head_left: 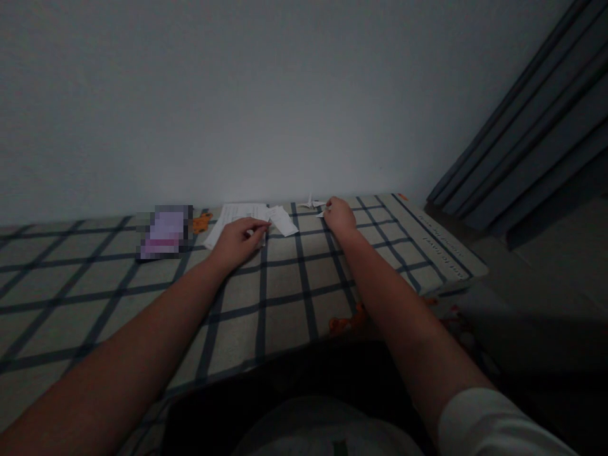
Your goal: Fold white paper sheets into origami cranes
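My left hand [243,239] hovers over or rests on the right part of a printed white sheet [244,211]. Its thumb and fingertips are pinched together; whatever is between them is too small to make out. Just right of those fingertips lies a smaller white paper piece [284,221]. Near the wall, my right hand [340,216] is closed with fingers curled around a small folded white paper [320,214], mostly hidden by the hand. Beside its fingertips stands a white folded paper crane [310,202], one point reaching towards the hand.
A checked cloth [285,272] covers the table against a plain wall. A blurred purple object [166,233] and an orange item [202,222] lie left of the sheet. Orange trim [346,322] shows at the near edge. A dark curtain [536,126] hangs on the right.
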Available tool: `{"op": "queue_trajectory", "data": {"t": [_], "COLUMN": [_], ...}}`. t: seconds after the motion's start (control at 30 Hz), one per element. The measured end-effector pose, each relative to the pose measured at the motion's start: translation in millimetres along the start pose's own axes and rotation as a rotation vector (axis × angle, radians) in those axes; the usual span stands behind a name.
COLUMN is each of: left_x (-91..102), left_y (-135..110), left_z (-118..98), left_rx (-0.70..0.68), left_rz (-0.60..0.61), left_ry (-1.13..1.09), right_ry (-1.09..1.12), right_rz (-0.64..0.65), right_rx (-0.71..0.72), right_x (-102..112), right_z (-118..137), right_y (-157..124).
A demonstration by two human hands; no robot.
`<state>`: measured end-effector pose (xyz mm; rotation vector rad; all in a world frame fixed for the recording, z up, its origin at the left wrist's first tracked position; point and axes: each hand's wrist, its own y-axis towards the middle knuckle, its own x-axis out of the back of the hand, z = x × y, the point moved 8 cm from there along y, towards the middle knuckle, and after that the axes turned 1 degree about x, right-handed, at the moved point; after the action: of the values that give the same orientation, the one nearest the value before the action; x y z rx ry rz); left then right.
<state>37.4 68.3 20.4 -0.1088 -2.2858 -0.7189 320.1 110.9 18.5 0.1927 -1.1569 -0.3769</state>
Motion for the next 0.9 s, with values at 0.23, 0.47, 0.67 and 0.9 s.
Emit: {"op": "queue_trajectory", "data": {"t": [0.23,0.47,0.67,0.9], "left_x": [1.6,3.8,22.2,47.7], "left_y": [0,0,1,-1], "left_z": [2,-3,18,35], "left_rx": [-0.007,-0.003,0.114,0.177], "left_rz": [-0.015,-0.028,-0.245,-0.448], "left_ry": [-0.004,-0.013,-0.020,-0.027], "right_ry": [-0.009,-0.094,-0.147,-0.100], "right_rz": [-0.037,-0.132,0.076,0.239], "right_rx": [0.083,0.151,0.583,0.896], "right_x": [-1,27,13,-42], "right_z": [6,33,126,201], "right_y": [3,-14,-39,-63]}}
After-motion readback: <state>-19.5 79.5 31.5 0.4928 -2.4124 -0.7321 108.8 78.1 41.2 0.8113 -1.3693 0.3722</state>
